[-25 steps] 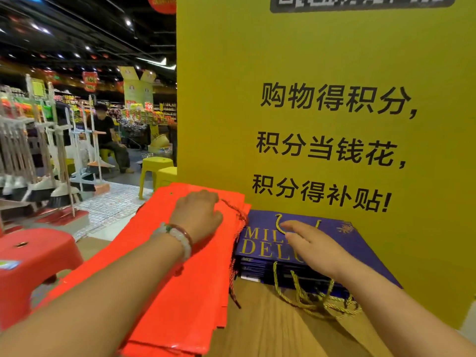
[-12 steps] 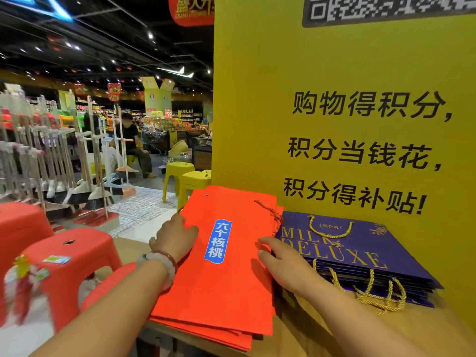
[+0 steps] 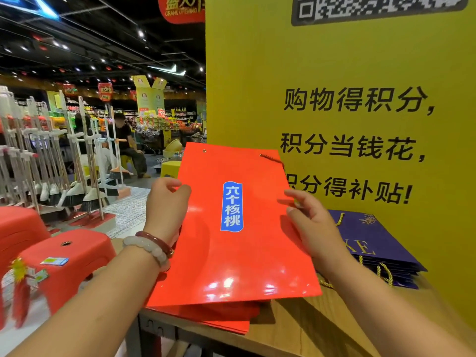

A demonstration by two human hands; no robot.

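Above the left front corner of the wooden desk [image 3: 309,328], I hold a flat, glossy orange-red paper bag [image 3: 247,261] with a blue label, tilted over the stack of matching bags [image 3: 219,318]. My left hand [image 3: 167,202] pinches its left edge with curled fingers; my right hand [image 3: 309,222] grips the right edge, thumb in front.

A supermarket, judging by racks of brooms [image 3: 85,176], red plastic stools [image 3: 64,258] with price stickers and stocked shelves [image 3: 177,117] behind. Overhead, a red "Grand Opening" banner [image 3: 183,9] (partly cut off); alongside, a yellow points-promotion sign [image 3: 334,73] with QR code.
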